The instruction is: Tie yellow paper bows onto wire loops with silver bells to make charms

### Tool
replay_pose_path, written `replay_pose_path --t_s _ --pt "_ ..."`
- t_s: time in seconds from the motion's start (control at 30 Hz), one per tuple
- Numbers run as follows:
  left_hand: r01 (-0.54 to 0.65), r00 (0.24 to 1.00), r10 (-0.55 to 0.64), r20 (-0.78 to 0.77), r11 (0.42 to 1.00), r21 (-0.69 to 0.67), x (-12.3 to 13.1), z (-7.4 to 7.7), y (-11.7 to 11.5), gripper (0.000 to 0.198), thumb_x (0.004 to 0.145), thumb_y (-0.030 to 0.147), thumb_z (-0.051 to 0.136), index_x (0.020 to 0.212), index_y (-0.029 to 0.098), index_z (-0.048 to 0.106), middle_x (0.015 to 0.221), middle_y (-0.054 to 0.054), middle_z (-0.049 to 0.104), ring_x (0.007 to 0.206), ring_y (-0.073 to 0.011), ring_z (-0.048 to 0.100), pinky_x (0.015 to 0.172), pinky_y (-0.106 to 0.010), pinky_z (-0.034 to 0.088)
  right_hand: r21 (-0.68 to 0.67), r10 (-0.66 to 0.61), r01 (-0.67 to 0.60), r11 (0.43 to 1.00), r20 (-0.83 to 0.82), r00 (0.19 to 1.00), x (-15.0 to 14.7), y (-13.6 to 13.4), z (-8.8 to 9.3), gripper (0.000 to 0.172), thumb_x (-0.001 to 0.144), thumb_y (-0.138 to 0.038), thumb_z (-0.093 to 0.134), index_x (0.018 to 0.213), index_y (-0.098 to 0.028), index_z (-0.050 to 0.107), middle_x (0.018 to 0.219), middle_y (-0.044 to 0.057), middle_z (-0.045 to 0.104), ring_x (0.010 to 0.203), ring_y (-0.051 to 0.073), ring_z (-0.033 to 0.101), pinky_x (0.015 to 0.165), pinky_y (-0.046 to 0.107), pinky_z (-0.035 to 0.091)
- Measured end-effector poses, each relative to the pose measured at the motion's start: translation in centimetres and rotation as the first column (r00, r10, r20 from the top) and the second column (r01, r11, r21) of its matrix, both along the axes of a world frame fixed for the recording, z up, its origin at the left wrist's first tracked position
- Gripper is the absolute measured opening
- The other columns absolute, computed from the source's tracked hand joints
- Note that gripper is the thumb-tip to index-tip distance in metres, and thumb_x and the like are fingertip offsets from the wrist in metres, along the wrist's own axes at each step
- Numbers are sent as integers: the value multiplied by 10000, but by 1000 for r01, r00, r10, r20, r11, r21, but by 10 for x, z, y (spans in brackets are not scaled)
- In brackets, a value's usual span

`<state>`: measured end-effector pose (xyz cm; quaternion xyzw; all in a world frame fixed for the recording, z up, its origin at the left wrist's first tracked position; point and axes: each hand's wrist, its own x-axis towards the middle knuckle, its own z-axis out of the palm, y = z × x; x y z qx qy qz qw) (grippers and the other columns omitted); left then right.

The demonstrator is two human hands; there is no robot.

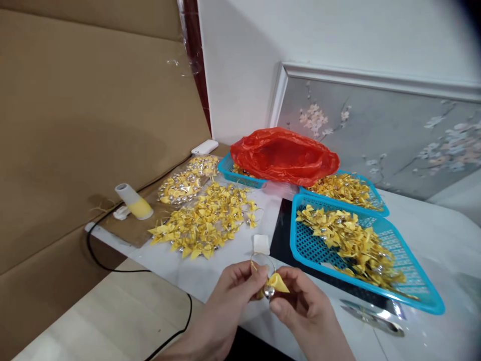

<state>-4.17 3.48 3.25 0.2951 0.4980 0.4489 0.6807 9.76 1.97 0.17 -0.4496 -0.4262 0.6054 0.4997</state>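
Between my hands, just above the table's front edge, is a bell ornament (278, 283): a yellow ribbon piece, a round silver bell (269, 291) and a thin gold cord loop. My left hand (238, 291) pinches it from the left, thumb and forefinger together at the base of the loop. From the other side my right hand (302, 303) grips the ribbon with thumb and curled fingers. The fingers partly hide the ribbon. Beyond my hands lies a pile of similar ornaments (205, 220), and a small white square piece (261, 244) sits close by.
A blue basket (295, 235) of gold ornaments stands at right, with more baskets behind. A red plastic bag (281, 155) covers one partly. At left are bagged ornaments (180, 186), a yellow-white cone (134, 201) and a black cable (90, 250). Scissors-like metal tool (372, 317) lies right.
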Motion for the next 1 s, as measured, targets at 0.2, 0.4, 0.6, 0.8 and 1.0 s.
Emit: replay_pose_path --t_s 0.2,0.4,0.6,0.8,1.0 --pt "91 984 -74 -163 991 97 -10 -4 13 379 809 481 667 606 162 643 616 10 548 637 -154 464 681 -298 397 23 58 -60 998 67 996 3 8 2 387 828 -550 696 951 -184 667 834 38 670 705 157 606 620 243 493" --pt "120 915 -23 -403 969 217 -24 -6 23 399 838 449 597 546 179 611 551 27 484 576 -154 430 586 -281 339 23 93 -97 995 144 985 0 7 -9 422 851 -562 659 1020 -176 672 808 45 660 689 157 587 597 235 483" --pt "161 729 139 -670 917 365 -45 -8 49 302 782 272 667 497 193 608 604 27 543 660 -171 521 630 -277 371 56 123 -145 988 293 948 9 -3 -21 452 879 -605 578 1032 -189 669 844 66 673 686 168 592 562 239 462" --pt "284 554 67 -830 922 264 -46 -17 73 225 936 354 602 929 140 672 870 -9 687 727 -176 661 660 -333 553 69 82 -111 991 339 937 22 -8 -24 473 885 -632 536 1011 -197 671 809 68 670 662 170 599 537 236 449" --pt "340 310 97 -946 918 205 -38 -11 90 292 936 333 612 1172 163 632 1180 -70 667 974 -253 674 814 -435 576 99 82 -125 987 356 931 34 -9 -28 394 897 -562 529 967 -203 675 759 51 659 645 167 591 551 226 456"
